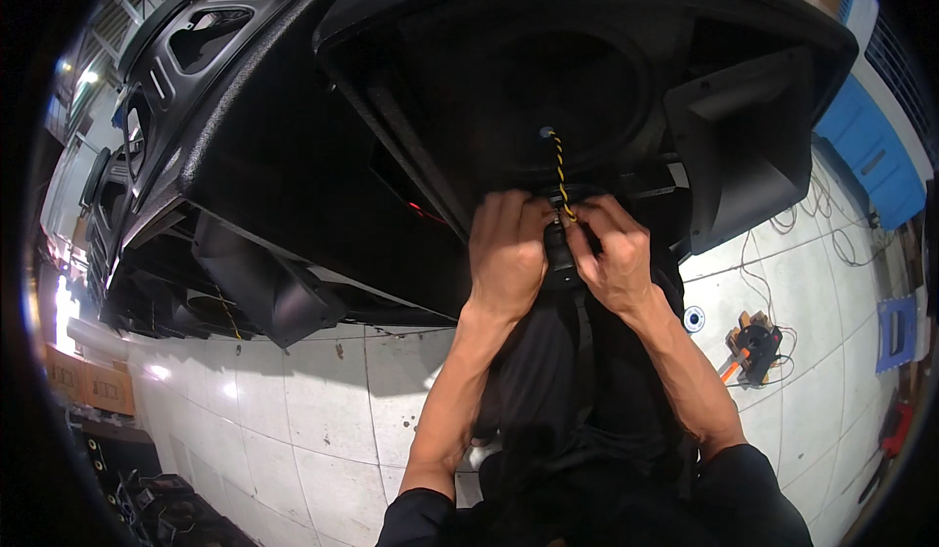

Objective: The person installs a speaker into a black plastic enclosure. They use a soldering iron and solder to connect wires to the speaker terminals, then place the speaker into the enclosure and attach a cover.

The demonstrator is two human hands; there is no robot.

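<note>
A large black speaker cabinet fills the space in front of me, its open side facing me. From its dark inside, a twisted yellow-and-black wire runs down to my fingers. My right hand is closed, pinching the lower end of this wire between thumb and fingers. Close beside it, my left hand has its fingers bent together at the same spot; whatever they grip is hidden. Between and below both hands sits a dark rounded part, mostly covered. A black horn stands in the cabinet's right side.
More black cabinets stand to the left, one with a horn and a hanging yellow wire. Right on the tiled floor lie a black tool with an orange part, a small round piece and loose cables. A blue bin stands beyond.
</note>
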